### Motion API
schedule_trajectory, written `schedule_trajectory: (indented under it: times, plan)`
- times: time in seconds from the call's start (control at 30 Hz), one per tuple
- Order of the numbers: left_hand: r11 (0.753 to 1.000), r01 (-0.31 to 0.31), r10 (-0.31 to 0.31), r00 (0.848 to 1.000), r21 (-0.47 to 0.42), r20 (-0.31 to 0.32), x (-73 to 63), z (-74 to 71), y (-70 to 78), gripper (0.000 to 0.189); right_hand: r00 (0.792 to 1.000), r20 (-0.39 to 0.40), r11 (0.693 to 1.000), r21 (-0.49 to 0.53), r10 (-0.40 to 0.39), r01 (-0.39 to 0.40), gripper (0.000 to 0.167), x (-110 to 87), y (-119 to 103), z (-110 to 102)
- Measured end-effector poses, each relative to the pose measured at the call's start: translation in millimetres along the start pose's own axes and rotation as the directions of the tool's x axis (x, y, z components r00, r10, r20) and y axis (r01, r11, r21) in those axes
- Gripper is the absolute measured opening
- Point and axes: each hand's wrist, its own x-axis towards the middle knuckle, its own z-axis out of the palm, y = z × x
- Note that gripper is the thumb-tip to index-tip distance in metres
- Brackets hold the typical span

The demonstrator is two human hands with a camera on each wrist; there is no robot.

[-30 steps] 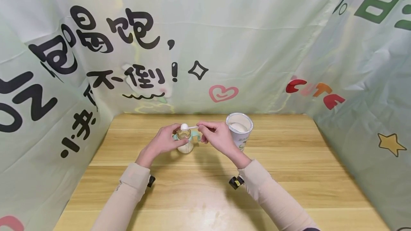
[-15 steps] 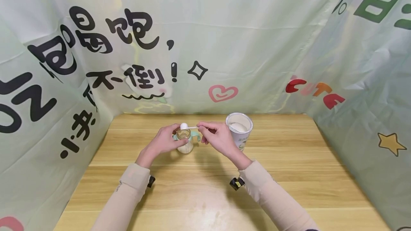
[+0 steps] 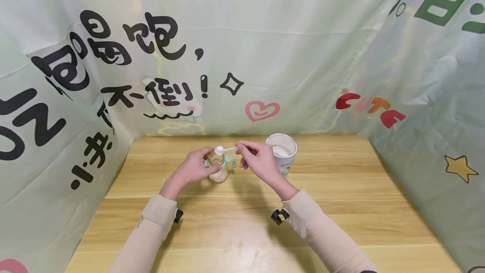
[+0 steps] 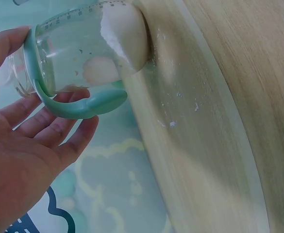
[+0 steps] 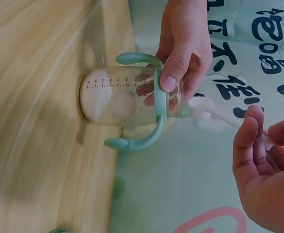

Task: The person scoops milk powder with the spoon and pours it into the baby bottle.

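A clear baby bottle [image 3: 218,175] with a mint-green two-handled collar stands upright on the table, white powder filling its lower part. My left hand [image 3: 194,165] grips it round the collar and neck; in the left wrist view fingers [image 4: 78,138] curl beneath a green handle [image 4: 91,104]. Between thumb and fingers, my right hand [image 3: 258,161] pinches the thin handle of a small white scoop [image 3: 219,150]. The scoop's bowl [image 5: 200,108] is right at the bottle's open mouth in the right wrist view. Just beyond the right hand stands a white tub [image 3: 284,164] with pale powder inside.
The wooden table [image 3: 242,226] ends at a printed fabric backdrop [image 3: 303,75], which also rises at both sides. Small specks of white powder [image 4: 172,124] lie on the table near the bottle's base.
My right hand has shifted slightly to the right, and the scoop handle now slopes more, its bowl lower than the fingers. The left hand and bottle stay where they were.
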Motion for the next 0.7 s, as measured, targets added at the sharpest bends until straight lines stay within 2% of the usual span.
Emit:
schedule_trajectory:
  times: [0.17,0.27,0.47,0.7]
  plan:
    - [1.000,0.008,-0.008,1.000,-0.009,-0.002,-1.1,0.4,-0.6,0.068,0.999,-0.035,0.999,0.044,-0.010,0.011,0.022,1.6,-0.4,-0.5]
    - [1.000,0.003,-0.003,1.000,-0.010,-0.007,-1.0,0.8,-0.8,0.068,1.000,-0.024,0.999,0.049,-0.002,0.003,0.021,2.1,0.5,-0.5]
    - [1.000,-0.011,0.011,1.000,0.001,-0.011,-1.0,0.9,-1.8,0.066,1.000,0.022,1.000,0.017,0.007,-0.007,0.021,0.9,3.5,2.5]
    - [1.000,-0.022,0.022,1.000,0.006,-0.010,-0.8,0.5,-2.1,0.063,0.999,0.036,0.999,-0.048,0.018,-0.016,0.022,-0.9,8.4,4.5]
